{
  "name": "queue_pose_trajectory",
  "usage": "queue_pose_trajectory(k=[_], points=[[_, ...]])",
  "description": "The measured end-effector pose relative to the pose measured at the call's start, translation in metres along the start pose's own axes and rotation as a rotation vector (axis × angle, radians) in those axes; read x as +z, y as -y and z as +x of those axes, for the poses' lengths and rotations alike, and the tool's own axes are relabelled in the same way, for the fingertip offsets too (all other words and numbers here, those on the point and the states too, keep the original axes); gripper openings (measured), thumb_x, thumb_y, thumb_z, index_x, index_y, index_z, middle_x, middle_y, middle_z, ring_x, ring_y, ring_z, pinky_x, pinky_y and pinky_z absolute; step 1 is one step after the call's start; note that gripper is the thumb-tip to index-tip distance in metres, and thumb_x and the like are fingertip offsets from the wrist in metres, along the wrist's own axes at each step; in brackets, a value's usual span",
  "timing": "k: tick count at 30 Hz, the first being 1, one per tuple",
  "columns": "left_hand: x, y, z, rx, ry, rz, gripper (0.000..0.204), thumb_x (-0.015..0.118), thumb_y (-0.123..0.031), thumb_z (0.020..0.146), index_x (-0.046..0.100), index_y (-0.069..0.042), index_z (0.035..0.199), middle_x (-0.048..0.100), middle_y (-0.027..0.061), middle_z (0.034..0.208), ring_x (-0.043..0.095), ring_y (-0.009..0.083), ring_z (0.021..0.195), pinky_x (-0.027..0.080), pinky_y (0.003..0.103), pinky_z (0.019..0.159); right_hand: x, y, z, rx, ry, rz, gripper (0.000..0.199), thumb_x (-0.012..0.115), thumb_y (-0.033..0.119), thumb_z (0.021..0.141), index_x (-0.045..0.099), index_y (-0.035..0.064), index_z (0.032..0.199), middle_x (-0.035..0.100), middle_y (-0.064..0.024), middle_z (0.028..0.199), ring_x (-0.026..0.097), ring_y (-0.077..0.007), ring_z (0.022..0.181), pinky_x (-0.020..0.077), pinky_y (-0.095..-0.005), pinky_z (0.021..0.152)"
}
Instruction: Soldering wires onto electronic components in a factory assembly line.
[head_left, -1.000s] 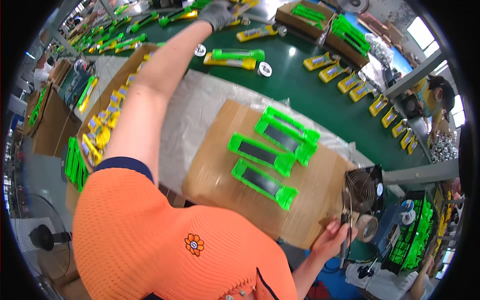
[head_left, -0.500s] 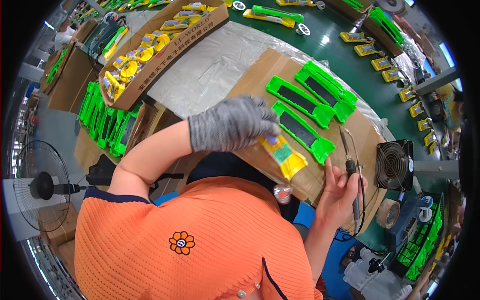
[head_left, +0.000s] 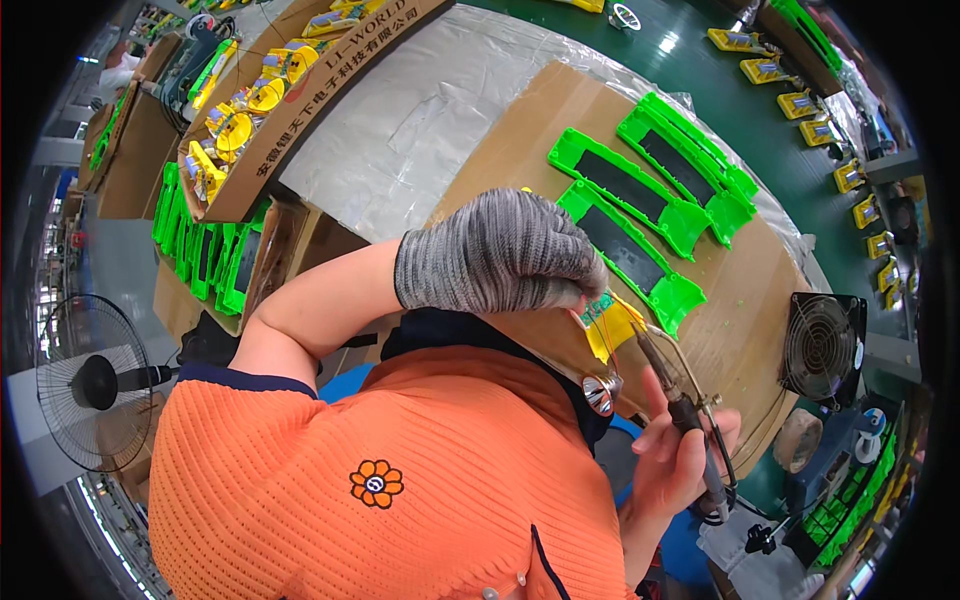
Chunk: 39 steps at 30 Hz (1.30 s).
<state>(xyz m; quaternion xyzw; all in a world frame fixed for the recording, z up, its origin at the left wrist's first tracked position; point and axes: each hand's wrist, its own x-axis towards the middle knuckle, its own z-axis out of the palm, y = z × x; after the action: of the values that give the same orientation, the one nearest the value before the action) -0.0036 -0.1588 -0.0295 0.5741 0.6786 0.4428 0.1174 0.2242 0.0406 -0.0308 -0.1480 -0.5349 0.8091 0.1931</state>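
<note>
My left hand (head_left: 500, 255), in a grey knitted glove, is bent over a yellow plastic housing (head_left: 622, 328) at the near edge of the cardboard sheet. Its fingers are pinched together at a small green circuit board (head_left: 598, 308) on the housing, and what lies between them is hidden. Thin reddish wires run from there toward a shiny lamp reflector (head_left: 599, 395) hanging at the edge. My bare right hand (head_left: 680, 465) is closed round a soldering iron (head_left: 686, 413) with a curved metal tube beside it. The iron's tip is at the yellow housing; contact is unclear.
Several green casings with dark panels, one a green casing (head_left: 625, 245), lie beyond my hands on the cardboard sheet (head_left: 500, 150). A carton (head_left: 330, 90) of yellow lamp parts stands at the far left. A small square fan (head_left: 823, 348) sits at the right.
My right hand has brought the soldering iron left and down to the yellow housing. My left hand has shifted right and pinched in at the board. The view has shifted slightly.
</note>
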Motion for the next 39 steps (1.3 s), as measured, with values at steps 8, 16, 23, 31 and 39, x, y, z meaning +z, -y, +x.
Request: queue_pose_trajectory(k=[8,16,23,31,39], points=[[-0.001,-0.011,0.003,-0.049,0.041,0.103,0.012,0.072,-0.010,0.081,0.067,-0.011,0.092,0.064,0.0079,0.091,0.066,0.0275,0.081,0.052,0.036,0.068,0.006,-0.009,0.011,0.068,-0.032,-0.004,0.023,0.059,0.011,0.090,0.040,0.0033,0.101,0.052,-0.0095,0.067,0.052,-0.0154,0.051,0.0553,-0.0377,0.054],[0.001,-0.022,0.010,-0.156,0.138,0.351,0.013,0.069,-0.012,0.078,0.062,-0.008,0.089,0.059,0.0099,0.091,0.063,0.0308,0.077,0.052,0.040,0.066,0.015,-0.006,0.019,0.088,-0.033,-0.033,0.023,0.060,0.006,0.089,0.040,0.0022,0.098,0.063,-0.0201,0.082,0.057,-0.0166,0.056,0.0553,-0.0353,0.056],[0.001,-0.025,0.013,-0.199,0.171,0.392,0.011,0.069,-0.013,0.078,0.062,-0.008,0.085,0.059,0.0106,0.091,0.063,0.0314,0.078,0.052,0.041,0.066,0.019,-0.002,0.019,0.117,-0.011,-0.148,0.017,0.057,0.004,0.088,0.043,0.0020,0.097,0.053,-0.0103,0.071,0.054,-0.0193,0.055,0.0531,-0.0348,0.056],[0.000,-0.024,0.013,-0.195,0.190,0.387,0.012,0.070,-0.011,0.076,0.062,-0.008,0.085,0.059,0.0109,0.091,0.063,0.0322,0.078,0.052,0.041,0.067,0.023,-0.003,0.020,0.104,0.010,-0.205,0.016,0.058,0.005,0.089,0.044,0.0014,0.096,0.053,-0.0094,0.070,0.053,-0.0174,0.055,0.0532,-0.0345,0.058],[-0.002,-0.025,0.015,-0.198,0.215,0.380,0.011,0.068,-0.011,0.078,0.062,-0.007,0.087,0.059,0.0111,0.092,0.063,0.0325,0.079,0.051,0.041,0.068,0.015,-0.003,0.018,0.103,-0.029,-0.142,0.020,0.061,0.007,0.088,0.043,0.0015,0.096,0.056,-0.0127,0.069,0.055,-0.0163,0.051,0.0544,-0.0336,0.059]])
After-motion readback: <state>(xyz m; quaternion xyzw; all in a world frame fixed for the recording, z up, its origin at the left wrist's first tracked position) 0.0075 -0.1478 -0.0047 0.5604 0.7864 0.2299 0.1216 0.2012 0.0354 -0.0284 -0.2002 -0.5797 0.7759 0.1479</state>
